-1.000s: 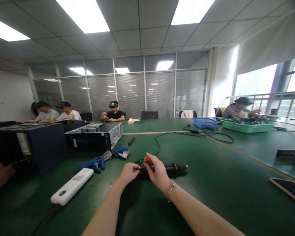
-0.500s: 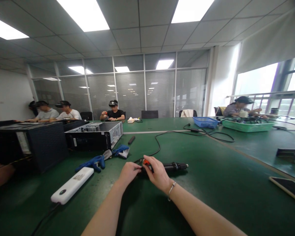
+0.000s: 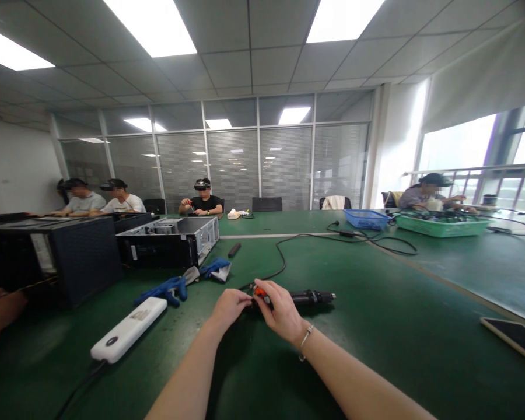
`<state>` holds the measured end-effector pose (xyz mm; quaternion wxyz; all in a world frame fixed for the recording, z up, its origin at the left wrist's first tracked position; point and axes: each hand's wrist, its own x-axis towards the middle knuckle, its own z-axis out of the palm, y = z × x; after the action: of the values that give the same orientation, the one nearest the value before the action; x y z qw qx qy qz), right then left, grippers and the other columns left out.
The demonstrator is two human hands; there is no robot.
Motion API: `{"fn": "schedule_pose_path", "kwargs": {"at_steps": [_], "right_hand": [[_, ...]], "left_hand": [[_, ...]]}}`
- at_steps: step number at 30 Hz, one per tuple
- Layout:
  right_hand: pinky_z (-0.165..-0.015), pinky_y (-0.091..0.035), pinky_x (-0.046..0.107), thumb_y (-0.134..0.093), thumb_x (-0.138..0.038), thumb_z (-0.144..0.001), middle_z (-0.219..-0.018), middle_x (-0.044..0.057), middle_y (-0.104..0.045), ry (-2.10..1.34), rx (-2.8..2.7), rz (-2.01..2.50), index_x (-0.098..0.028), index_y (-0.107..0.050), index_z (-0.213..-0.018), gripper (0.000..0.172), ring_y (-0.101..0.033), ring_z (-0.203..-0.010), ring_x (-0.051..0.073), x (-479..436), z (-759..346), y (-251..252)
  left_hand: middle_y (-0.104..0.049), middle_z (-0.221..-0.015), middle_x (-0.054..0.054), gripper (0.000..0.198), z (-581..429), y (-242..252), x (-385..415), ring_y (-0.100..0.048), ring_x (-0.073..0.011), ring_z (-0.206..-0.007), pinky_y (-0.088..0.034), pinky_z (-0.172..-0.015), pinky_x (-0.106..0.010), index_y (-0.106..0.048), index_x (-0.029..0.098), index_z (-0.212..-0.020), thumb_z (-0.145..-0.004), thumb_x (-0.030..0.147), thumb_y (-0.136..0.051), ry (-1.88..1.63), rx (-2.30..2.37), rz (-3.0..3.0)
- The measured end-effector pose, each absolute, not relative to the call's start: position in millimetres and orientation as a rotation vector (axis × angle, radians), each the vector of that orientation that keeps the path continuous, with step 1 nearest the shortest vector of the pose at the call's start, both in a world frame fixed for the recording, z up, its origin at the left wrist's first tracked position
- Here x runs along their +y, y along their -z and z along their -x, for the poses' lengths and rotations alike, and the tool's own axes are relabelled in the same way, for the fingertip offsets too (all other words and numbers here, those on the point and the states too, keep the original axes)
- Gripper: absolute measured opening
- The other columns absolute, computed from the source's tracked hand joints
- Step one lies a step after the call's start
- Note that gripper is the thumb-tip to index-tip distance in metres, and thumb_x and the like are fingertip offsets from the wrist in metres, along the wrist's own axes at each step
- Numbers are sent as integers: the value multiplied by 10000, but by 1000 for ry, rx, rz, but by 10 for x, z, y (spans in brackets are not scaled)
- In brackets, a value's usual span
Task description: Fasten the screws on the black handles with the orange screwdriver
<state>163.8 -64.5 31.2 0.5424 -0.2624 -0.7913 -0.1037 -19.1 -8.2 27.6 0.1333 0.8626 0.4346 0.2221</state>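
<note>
Right hand point(image 3: 280, 312) edged left on the electric screwdriver point(image 3: 310, 298); green tray point(image 3: 441, 228) holds cables point(image 3: 441, 216).

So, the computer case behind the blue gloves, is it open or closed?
Open: the side panel is off the computer case, so the metal parts inside show from above.

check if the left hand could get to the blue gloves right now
Probably yes: only bare green tabletop lies between the left hand and the blue work gloves, though that hand would first have to leave the black electric screwdriver.
</note>
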Motion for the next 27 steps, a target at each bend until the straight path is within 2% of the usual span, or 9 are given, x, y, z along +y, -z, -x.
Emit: {"fn": "schedule_pose_path", "kwargs": {"at_steps": [16, 21, 24, 27], "right_hand": [[-828, -548, 358, -439, -152, -906, -1077, 104, -626, 251, -1999, 638, -226, -417, -1336, 436, -613, -963, 199, -662, -1614, -327], [-846, -536, 356, -388, -122, -915, -1089, 109, -608, 194, -2029, 680, -218, -349, -1392, 488, -599, -969, 196, -701, -1558, -383], [-816, -535, 353, -438, -181, -919, -1093, 103, -585, 247, -2040, 739, -253, -437, -1342, 429, -592, -945, 202, -729, -1540, -423], [-747, -536, 329, -472, -231, -920, -1012, 89, -586, 280, -2006, 807, -269, -522, -1271, 356, -595, -856, 191, -728, -1539, -447]], "left_hand": [[-723, -837, -41, 245, 169, -279, -120, -620, -188, -790, -412, -730, -239, -753, 212, -847, -851, 224, -508, -658, 1349, -2607], [-717, -814, -52, 253, 175, -259, -100, -620, -189, -766, -409, -700, -239, -749, 187, -805, -838, 224, -501, -657, 1350, -2610], [-712, -776, -65, 263, 171, -238, -87, -618, -191, -733, -411, -675, -240, -735, 157, -750, -826, 210, -488, -675, 1448, -2578], [-712, -755, -64, 269, 168, -224, -79, -619, -187, -715, -410, -659, -234, -730, 153, -734, -827, 208, -483, -699, 1430, -2585]]}}
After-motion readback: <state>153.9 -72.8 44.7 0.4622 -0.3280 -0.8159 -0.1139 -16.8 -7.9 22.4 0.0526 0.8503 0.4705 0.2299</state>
